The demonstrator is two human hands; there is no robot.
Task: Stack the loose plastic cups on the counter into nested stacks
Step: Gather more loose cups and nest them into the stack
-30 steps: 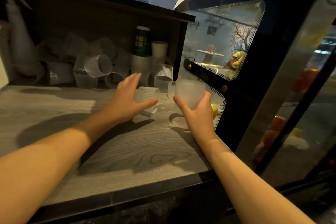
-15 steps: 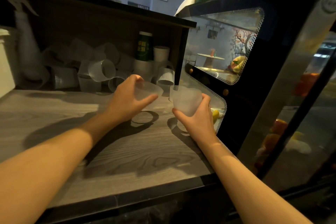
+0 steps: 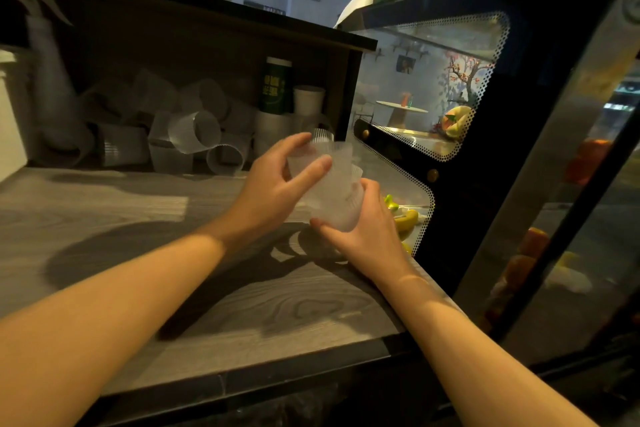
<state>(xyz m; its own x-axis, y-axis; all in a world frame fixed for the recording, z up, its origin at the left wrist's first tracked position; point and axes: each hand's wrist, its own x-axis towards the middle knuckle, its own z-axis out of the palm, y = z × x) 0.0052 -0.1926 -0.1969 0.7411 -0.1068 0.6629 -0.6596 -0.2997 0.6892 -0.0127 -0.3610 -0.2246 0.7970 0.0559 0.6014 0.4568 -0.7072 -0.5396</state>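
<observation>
Ribbed translucent cups [image 3: 337, 198] gripped between left hand [image 3: 273, 191] and right hand [image 3: 367, 239] above woodgrain counter [image 3: 104, 204].

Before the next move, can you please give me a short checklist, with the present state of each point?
1. Right hand has a firm grip on the lower translucent ribbed plastic cup: ok, fingers curl round its base.
2. Left hand holds the upper translucent plastic cup: ok, pinched between thumb and fingers.
3. Upper cup lined up with the lower cup's mouth: cannot tell, the clear walls overlap.
4. Upper cup fully seated: cannot tell.
5. Bare space on the grey wood-grain counter to set a stack down: ok.
6. More loose clear plastic cups left at the back: ok, many lie there in a heap.
</observation>
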